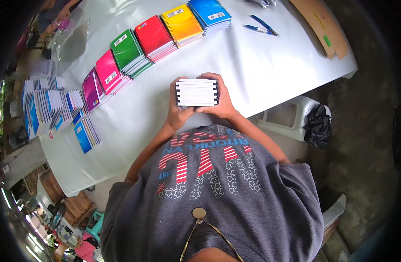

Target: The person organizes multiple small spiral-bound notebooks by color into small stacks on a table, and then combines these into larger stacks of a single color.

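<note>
A block of stacked notebooks (197,92) stands between my two hands over the near part of the table, white page edges facing up and dark bindings showing at both sides. My left hand (178,107) is closed round its left side, thumb along the near edge. On the other side my right hand (218,98) grips the block, its fingers curled over the far corner. The covers of this stack are hidden. Beyond my hands runs a slanting row of spiral notebook piles: purple (93,89), pink (109,73), green (127,50), red (153,34), yellow (182,22) and blue (210,14).
More blue notebooks (47,107) are piled at the far left, with a small stack (86,134) nearer me. Two pens (262,26) lie at the back right, near a cardboard piece (320,26). A white plastic stool (287,117) with a black bag (317,124) stands right of the table.
</note>
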Demonstrator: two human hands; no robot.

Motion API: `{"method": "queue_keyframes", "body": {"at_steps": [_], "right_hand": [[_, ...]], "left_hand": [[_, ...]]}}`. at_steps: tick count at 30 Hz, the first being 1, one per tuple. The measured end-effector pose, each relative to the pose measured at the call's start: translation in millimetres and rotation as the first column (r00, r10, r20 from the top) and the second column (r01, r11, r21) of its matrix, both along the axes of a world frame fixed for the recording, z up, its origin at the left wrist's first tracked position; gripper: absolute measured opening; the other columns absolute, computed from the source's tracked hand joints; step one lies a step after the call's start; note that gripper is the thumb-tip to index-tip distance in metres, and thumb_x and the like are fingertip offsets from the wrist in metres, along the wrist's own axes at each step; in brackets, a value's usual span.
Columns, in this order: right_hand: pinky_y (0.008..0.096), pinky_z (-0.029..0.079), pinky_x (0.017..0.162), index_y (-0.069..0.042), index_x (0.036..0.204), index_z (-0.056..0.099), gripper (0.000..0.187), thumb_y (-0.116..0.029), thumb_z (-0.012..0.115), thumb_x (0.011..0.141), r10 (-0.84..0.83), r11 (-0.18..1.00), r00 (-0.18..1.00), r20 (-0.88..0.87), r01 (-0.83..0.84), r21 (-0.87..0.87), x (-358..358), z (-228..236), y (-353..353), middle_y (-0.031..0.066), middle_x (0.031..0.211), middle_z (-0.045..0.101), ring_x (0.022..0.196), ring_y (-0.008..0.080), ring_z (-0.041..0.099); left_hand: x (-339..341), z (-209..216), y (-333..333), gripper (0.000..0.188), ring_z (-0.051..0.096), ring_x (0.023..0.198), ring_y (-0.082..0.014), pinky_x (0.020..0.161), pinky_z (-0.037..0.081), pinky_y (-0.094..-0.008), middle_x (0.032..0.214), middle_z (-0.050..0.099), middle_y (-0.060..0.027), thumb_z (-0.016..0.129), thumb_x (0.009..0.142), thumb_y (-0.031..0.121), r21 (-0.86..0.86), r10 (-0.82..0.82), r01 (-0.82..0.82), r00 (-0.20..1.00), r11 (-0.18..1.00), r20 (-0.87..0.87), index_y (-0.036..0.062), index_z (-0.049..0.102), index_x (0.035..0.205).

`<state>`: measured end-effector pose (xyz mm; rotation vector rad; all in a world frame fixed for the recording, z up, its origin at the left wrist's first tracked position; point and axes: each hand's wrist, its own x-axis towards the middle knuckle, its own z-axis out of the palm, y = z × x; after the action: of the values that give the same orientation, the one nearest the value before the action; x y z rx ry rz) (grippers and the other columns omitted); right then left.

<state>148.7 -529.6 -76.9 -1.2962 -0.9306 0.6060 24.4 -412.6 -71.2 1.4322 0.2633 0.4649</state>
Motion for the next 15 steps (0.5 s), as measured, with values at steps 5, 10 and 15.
{"method": "queue_keyframes", "body": {"at_steps": [5,10,15], "right_hand": [[0.0358,0.040,0.090,-0.001,0.118,0.036,0.099,-0.038,0.090,0.043,-0.106,0.990,0.994,0.018,0.104,0.093,-4,-20,4,0.0135,0.113,0.048,0.104,0.0236,0.050],[0.0349,0.041,0.087,0.000,0.114,0.039,0.096,-0.039,0.089,0.043,-0.187,0.982,0.981,0.048,0.185,0.042,-8,-23,6,0.0130,0.110,0.049,0.102,0.0223,0.050],[0.0330,0.045,0.079,-0.003,0.110,0.043,0.085,-0.037,0.088,0.046,-0.277,0.961,0.947,0.161,0.276,0.030,-11,-19,6,0.0111,0.096,0.053,0.089,0.0221,0.056]], "left_hand": [[4,-6,15,0.075,0.045,0.108,-0.0191,0.094,0.035,-0.0323,0.113,0.044,-0.0100,0.059,0.061,0.006,0.029,-0.082,0.083,0.995,0.996,-0.054,0.0022,0.028,0.129],[5,-17,14,0.063,0.047,0.104,-0.0208,0.092,0.036,-0.0325,0.112,0.045,-0.0110,0.065,0.064,0.011,0.123,-0.059,0.071,0.993,0.990,-0.098,0.0006,0.036,0.119],[5,-19,11,0.057,0.048,0.101,-0.0224,0.091,0.037,-0.0331,0.108,0.045,-0.0110,0.070,0.067,0.019,0.178,-0.033,0.042,0.998,0.983,-0.055,-0.0016,0.041,0.111]]}}
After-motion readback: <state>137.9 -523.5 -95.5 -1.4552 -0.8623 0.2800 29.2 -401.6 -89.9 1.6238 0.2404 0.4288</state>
